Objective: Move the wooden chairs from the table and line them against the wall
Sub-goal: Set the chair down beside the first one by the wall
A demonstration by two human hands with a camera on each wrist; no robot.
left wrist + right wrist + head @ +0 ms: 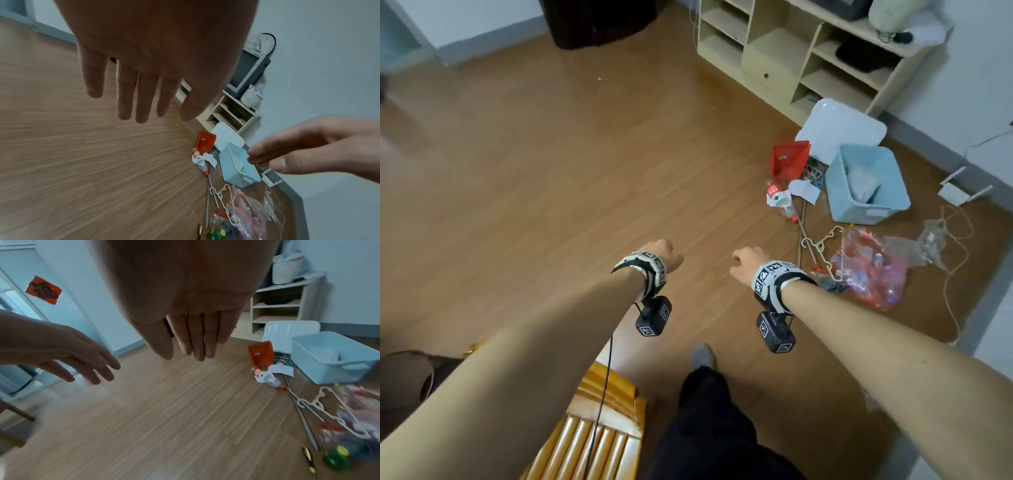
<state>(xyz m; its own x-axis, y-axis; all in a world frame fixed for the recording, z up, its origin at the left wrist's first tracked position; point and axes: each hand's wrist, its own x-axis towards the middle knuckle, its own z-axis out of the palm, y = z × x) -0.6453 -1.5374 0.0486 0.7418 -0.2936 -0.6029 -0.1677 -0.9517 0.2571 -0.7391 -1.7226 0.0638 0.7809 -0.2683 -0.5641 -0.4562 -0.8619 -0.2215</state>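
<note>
A wooden chair [599, 431] with a slatted yellow-brown seat shows at the bottom left of the head view, under my left forearm. My left hand [662, 253] and right hand [744, 263] reach forward over the bare wooden floor, side by side, both empty. In the left wrist view the left hand's fingers [131, 97] hang straight and spread. The right hand's fingers [197, 340] are straight and held together in the right wrist view. Neither hand touches the chair.
A beige shelf unit [801, 51] stands against the far wall. On the floor at the right lie a light blue tub [866, 185], its lid [839, 126], a red dustpan [789, 159], a crushed bottle [779, 198], hangers [822, 250] and a pink bag [869, 274]. My foot [702, 356] is between the chair and this clutter.
</note>
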